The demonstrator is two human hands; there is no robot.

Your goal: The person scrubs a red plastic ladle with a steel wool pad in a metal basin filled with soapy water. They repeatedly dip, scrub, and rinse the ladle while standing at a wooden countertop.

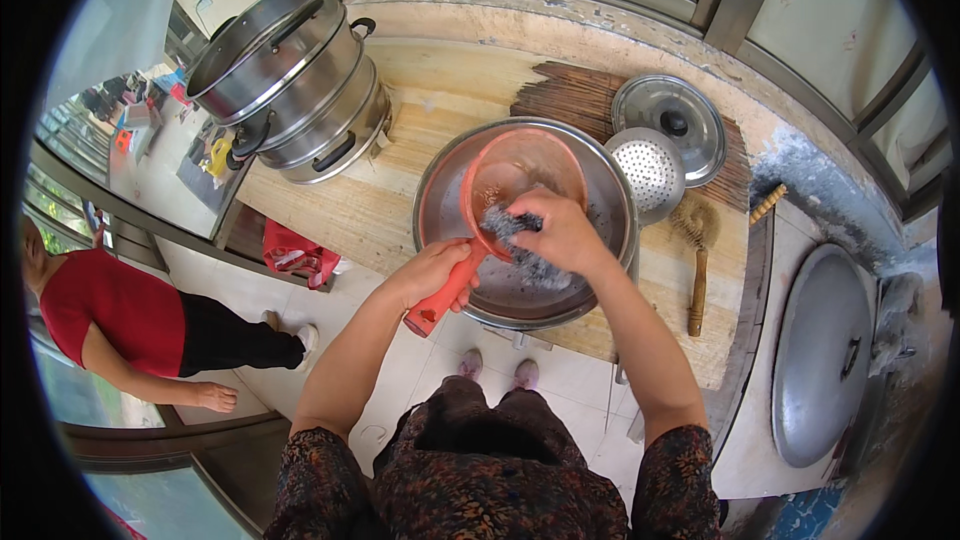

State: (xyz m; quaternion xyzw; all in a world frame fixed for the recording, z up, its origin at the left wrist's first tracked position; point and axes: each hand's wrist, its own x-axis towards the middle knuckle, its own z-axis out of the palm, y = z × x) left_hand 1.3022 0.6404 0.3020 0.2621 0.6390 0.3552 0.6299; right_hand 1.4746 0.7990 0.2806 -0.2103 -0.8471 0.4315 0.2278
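Observation:
My left hand (435,270) grips the handle of a red plastic water ladle (525,157). The ladle's bowl is tilted over a wide stainless steel basin (441,202), its open mouth facing me. With bent fingers, my right hand (559,229) holds a grey mesh scourer (499,223) at the ladle's near rim. A dark part of the scourer shows under the fingertips. Greyish liquid or suds lie in the basin below the right hand; the blur there hides their exact form.
A steel steamer stack (300,90) stands back left. Right of the basin are a perforated skimmer (646,176), a pot lid (641,109) on a slatted mat (566,94), and a wood-handled brush (697,270). A large wok lid (821,367) lies far right. Another person (120,307) stands left.

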